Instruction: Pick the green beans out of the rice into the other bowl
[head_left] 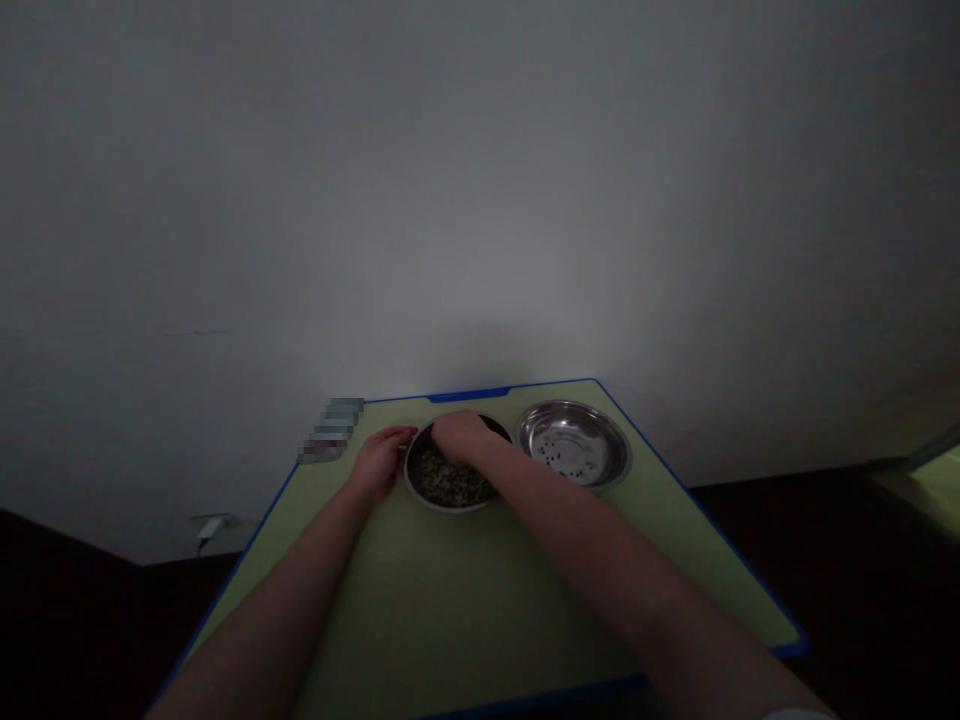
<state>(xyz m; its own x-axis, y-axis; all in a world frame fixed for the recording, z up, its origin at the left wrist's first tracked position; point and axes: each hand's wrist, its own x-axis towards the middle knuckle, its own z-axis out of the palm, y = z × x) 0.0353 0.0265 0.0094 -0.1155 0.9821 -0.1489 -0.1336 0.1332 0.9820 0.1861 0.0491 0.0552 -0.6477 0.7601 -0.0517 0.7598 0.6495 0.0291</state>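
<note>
A dark-lined round bowl [456, 510] with a pale metal rim stands near the far side of the table, holding a mix of small light and dark grains or beans [450, 482]. At its left side my left hand [379, 465] is closed on the bowl by the rim, thumb side up. My right hand [461, 437] reaches down into the bowl with fingers bent together; the fingertips and anything between them are hidden behind the hand. Just to the right sits a shiny steel bowl [619, 465] with several small dark beans [555, 458] scattered on its bottom.
Everything stands on a pale green table [450, 610] with a blue edge, set against a grey wall [480, 200]. A blurred-out flat item [330, 430] lies at the far left corner. A plug [212, 527] sits in a wall socket at lower left.
</note>
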